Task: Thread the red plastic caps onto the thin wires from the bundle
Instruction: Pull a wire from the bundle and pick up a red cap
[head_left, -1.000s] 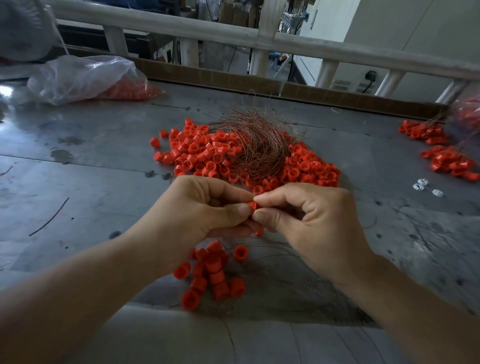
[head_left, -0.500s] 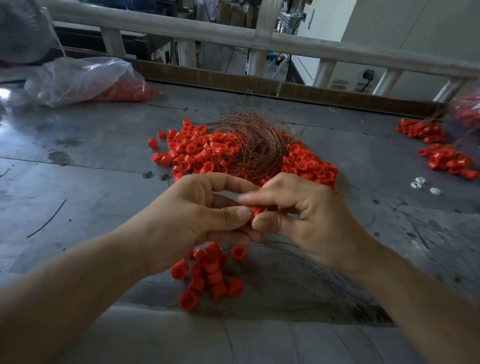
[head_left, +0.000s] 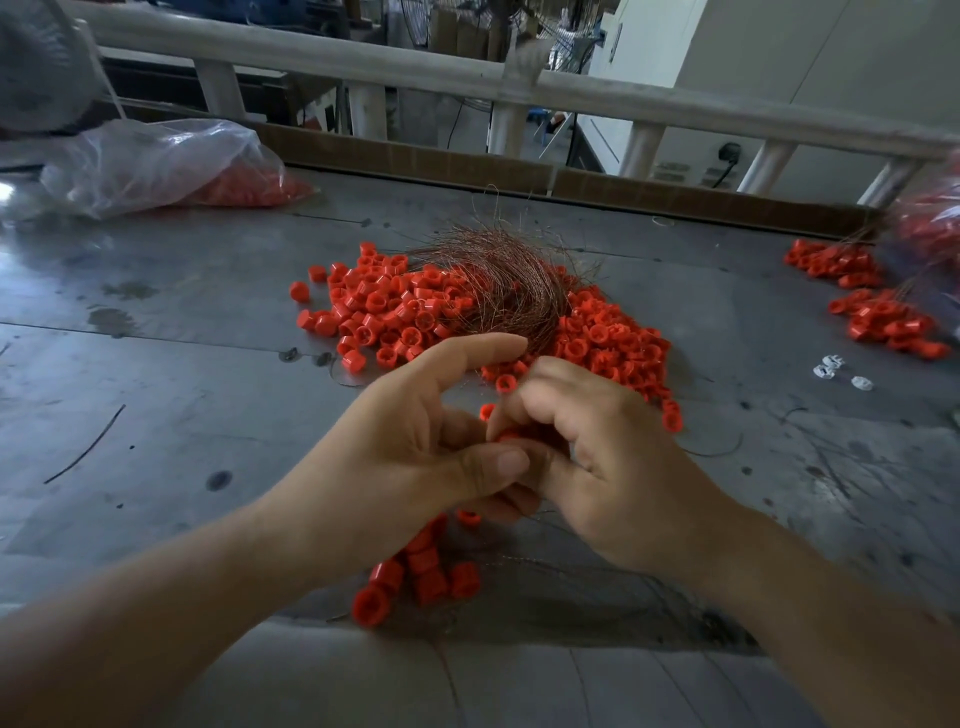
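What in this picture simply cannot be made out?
All in the head view:
- The red cap pinched in the right hand: its fingers cover most of it.
- Any wire in it: too thin, hidden between that hand and the left hand.
- White bits: too small to identify.
- Red shape far right: blurred, cut off by the frame edge.

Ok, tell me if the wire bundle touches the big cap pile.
Touching. Head view shows the wire bundle lying across the cap pile, strands draped over caps.
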